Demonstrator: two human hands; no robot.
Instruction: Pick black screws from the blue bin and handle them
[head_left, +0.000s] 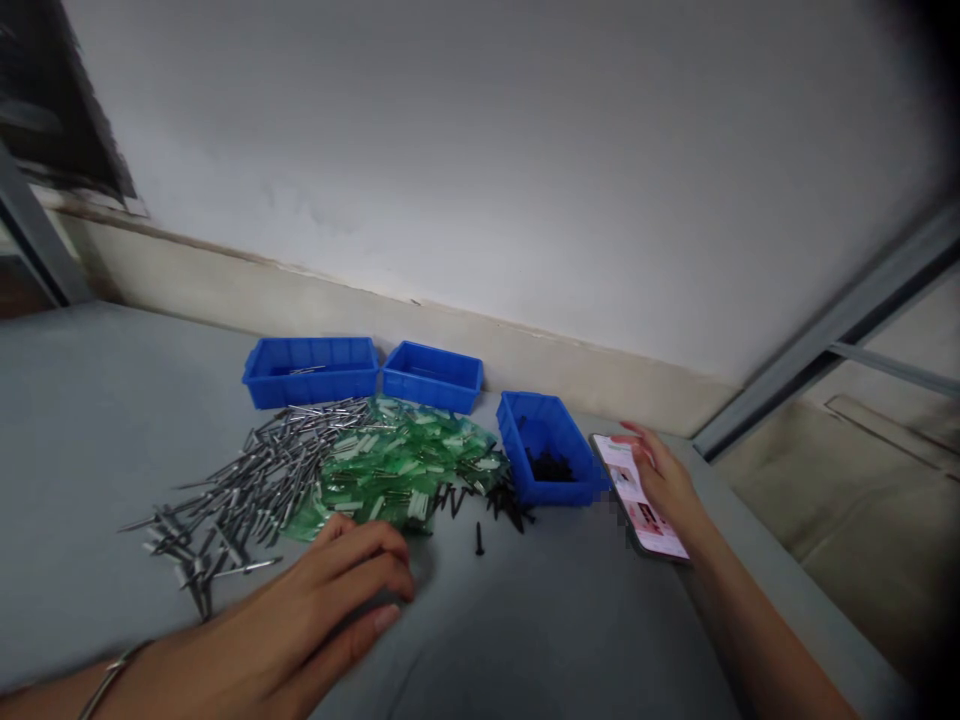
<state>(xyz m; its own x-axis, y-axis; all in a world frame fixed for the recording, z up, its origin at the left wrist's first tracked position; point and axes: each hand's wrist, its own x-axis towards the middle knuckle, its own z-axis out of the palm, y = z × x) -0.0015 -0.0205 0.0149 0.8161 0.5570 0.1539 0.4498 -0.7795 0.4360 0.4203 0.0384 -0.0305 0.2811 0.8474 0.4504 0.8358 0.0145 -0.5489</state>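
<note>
Fingers of left hand (307, 605) curl loosely, look empty, just beside green packets (405, 455); right hand (666, 488) is at phone (637, 510) beside blue bin (559, 493), grip can't tell. Risk: careless left sweep could mix loose silver rivets (296, 470) with black screws (511, 510); attention on phone might cause it.

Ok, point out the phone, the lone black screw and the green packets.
Phone (628, 488), head view: on its lit screen.
Lone black screw (479, 538), head view: on its shaft.
Green packets (409, 452), head view: mid-pile, on the wrapping.
</note>
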